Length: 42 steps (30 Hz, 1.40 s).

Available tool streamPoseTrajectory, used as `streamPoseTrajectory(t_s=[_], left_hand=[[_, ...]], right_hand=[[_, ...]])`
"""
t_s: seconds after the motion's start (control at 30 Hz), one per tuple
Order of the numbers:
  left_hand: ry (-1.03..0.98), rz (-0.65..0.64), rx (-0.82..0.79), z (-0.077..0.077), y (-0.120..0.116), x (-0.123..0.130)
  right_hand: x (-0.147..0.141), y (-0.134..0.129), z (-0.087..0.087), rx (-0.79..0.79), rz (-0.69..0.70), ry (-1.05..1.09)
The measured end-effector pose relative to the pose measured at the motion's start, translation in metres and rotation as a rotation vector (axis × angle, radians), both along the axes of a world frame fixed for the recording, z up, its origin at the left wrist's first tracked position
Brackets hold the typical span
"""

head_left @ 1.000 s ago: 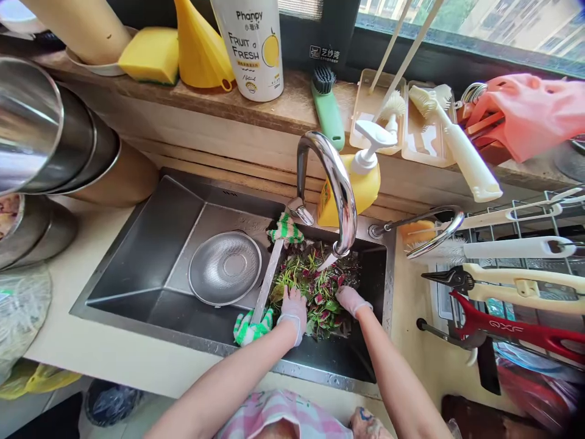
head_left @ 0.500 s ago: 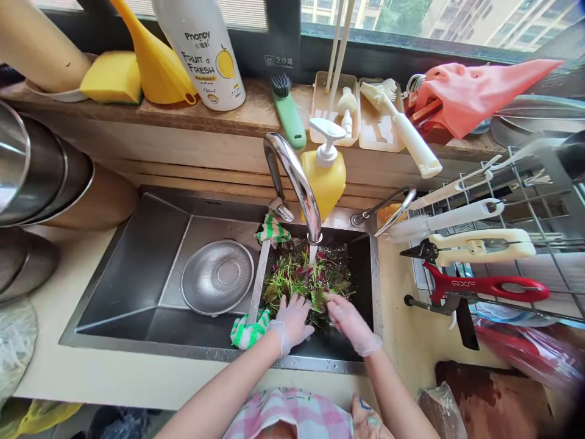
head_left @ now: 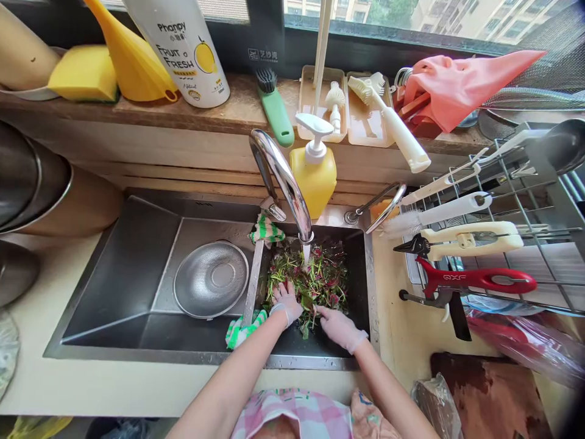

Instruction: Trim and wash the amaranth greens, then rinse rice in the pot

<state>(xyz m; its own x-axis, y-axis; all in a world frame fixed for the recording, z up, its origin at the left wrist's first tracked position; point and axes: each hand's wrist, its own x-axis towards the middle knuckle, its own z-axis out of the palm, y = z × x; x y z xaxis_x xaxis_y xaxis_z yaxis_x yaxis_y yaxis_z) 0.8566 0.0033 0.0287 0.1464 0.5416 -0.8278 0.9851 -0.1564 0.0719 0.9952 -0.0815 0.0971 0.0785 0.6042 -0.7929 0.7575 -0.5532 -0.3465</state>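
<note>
Leafy greens with reddish-purple leaves (head_left: 326,274) fill the right sink basin, under water running from the chrome faucet (head_left: 292,189). My left hand (head_left: 286,303), in a clear glove, lies on the near left part of the greens with its fingers spread. To its right, my right hand (head_left: 340,328), also gloved, has its fingers pressed together at a green leaf on the near edge of the pile. The tips of those fingers are partly hidden by the leaf.
A metal strainer (head_left: 211,279) sits in the left basin. Green-striped cloths (head_left: 245,330) wrap the divider's ends. Behind the faucet stands a yellow soap bottle (head_left: 313,180). A wire rack (head_left: 539,213) with hanging tools stands at right, above a brown board (head_left: 496,396).
My left hand has moved slightly forward into the greens. My right hand has drawn in its fingers at the leaf. The whole view has shifted a little.
</note>
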Motion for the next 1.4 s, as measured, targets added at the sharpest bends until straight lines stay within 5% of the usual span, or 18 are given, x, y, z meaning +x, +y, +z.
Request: streamPoseTrajectory(t_s=[0.13,0.2,0.3,0.4,0.47,0.6,0.7,0.83,1.1,1.4], left_hand=[[-0.026,-0.026,-0.012,0.002,0.003,-0.002],[-0.005,-0.035,-0.007,0.013,0.004,-0.006],[0.003,-0.114,0.13,0.038,0.005,-0.005],[-0.171,-0.278,0.332,0.06,0.009,0.01],[-0.327,-0.404,0.304,0.065,0.012,0.025],[-0.342,-0.542,0.088,0.052,0.011,0.037],[-0.298,-0.565,0.065,0.037,0.001,0.027],[-0.263,-0.577,0.084,0.028,-0.012,0.008],[-0.259,-0.566,0.042,0.033,-0.018,0.001],[-0.283,-0.519,0.028,0.045,-0.014,-0.003]], right_hand=[[0.028,0.023,0.009,0.151,-0.307,-0.116],[0.037,0.043,0.01,0.162,-0.352,-0.292],[0.038,0.061,0.009,0.138,-0.257,-0.356],[0.03,0.051,0.009,0.0,-0.054,-0.128],[0.025,0.038,0.01,-0.079,0.045,0.021],[0.032,0.034,0.006,0.035,-0.038,0.015],[0.041,0.053,-0.008,0.098,-0.168,-0.176],[0.041,0.075,-0.03,0.065,-0.174,-0.268],[0.033,0.077,-0.05,0.022,-0.216,-0.23],[0.034,0.061,-0.05,0.179,-0.496,-0.094]])
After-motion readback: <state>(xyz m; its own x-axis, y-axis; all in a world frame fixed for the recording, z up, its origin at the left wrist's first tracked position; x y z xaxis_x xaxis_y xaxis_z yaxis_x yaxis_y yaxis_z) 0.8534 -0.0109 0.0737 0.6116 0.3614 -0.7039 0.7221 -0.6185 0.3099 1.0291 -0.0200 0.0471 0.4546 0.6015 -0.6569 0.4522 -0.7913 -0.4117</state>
